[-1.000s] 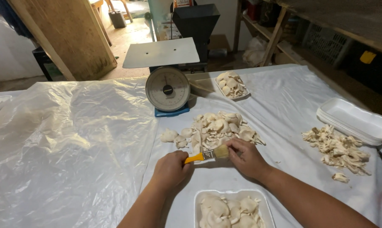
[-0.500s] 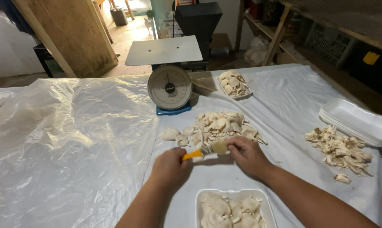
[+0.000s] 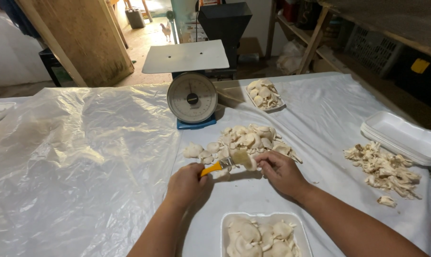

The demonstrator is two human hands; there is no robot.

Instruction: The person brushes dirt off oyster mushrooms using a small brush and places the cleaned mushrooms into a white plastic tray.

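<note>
white foam tray [image 3: 225, 223] at the bottom centre of the frame, filled with pale mushroom pieces [image 3: 258, 235]. just above it, both hands meet over the bench [image 3: 320, 114], which is covered in clear plastic sheet [image 3: 72, 157]. left hand [image 3: 187, 183], centre of the frame: grip clenched on the yellow handle of a small knife [image 3: 216, 166], blade pointing right. right hand [image 3: 281, 170], just right of centre: grip pinched on a single mushroom [image 3: 242, 158], which touches the knife blade. mushroom and knife sit between the two hands, slightly above the sheet.

directly beyond the hands, a loose heap of mushrooms [image 3: 244, 140] lies on the bench, middle of the frame. at right, a pile of ragged trimmings [image 3: 384, 167], with a stack of empty foam trays [image 3: 406, 138] behind it near the right edge.

further back, upper centre: a dial scale [image 3: 192, 97] with a blue base and flat metal pan. just right of it, a second tray of mushrooms [image 3: 264, 94].

beyond the bench, upper left of the frame: a wooden board [image 3: 82, 38] leaning. upper right: wooden shelving [image 3: 367, 28].
</note>
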